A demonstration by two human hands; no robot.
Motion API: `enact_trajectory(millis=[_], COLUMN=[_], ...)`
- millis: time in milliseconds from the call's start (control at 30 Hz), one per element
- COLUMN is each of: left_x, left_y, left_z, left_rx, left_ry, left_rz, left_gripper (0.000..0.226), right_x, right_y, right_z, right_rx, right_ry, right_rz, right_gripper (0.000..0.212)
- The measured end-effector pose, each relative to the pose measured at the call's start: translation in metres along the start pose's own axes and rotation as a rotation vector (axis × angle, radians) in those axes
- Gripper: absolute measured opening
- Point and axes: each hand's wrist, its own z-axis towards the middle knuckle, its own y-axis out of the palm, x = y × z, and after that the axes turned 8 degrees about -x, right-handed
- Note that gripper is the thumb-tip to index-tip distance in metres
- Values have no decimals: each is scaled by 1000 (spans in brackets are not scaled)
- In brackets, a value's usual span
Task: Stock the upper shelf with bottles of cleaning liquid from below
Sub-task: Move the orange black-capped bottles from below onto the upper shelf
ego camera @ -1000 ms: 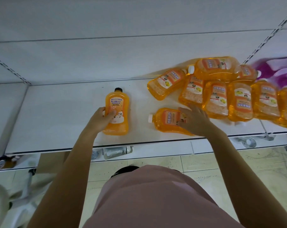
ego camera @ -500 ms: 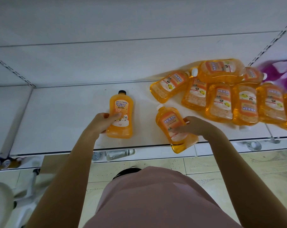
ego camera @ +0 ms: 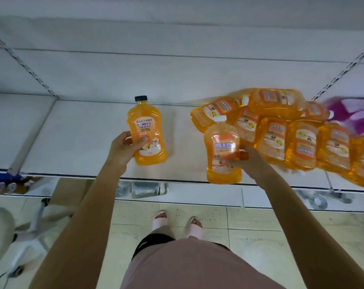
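My left hand (ego camera: pixel 124 151) grips an orange bottle with a black cap (ego camera: pixel 146 132), which sits on the white shelf (ego camera: pixel 76 138) with its cap pointing away from me. My right hand (ego camera: pixel 247 161) holds a white-capped orange bottle (ego camera: pixel 222 151) by its lower side, lifted and turned cap-up over the shelf's front edge. Behind and to the right lies a heap of several orange bottles (ego camera: pixel 297 142) on their sides, labels up.
Purple packages (ego camera: pixel 349 115) lie at the far right of the shelf. Slotted uprights (ego camera: pixel 343 71) run up the white back panel. Below the shelf edge are a lower shelf with small items (ego camera: pixel 147 188), a tiled floor, my feet and a white stool (ego camera: pixel 14 230) at left.
My right hand picked up the white-capped bottle that lay on its side, swung it cap-up and raised it. The left hand stays on the black-capped bottle. The view tilted down a little.
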Motion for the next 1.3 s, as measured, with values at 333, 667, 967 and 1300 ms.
enact_trajectory(millis=[333,667,967,1300], left_x=[23,20,74,190], left_y=[-23,-105,-163,-194], left_z=[-51,-150,-248,-282], left_rx=[-13,-44,-88,52], left_ry=[302,548,848,1025], left_rz=[-66,-21,-7,-9], left_gripper=[38,33,39,25], right_x=[-11,-27,-82,-198], right_y=[34,116,151,128], right_z=[-51,-145,-223,-253], right_rx=[37,151,190,158], right_ry=[-195,-345,-535,-845], right_rz=[-58,-23,4,-4], right_gripper=[58,49,76,65])
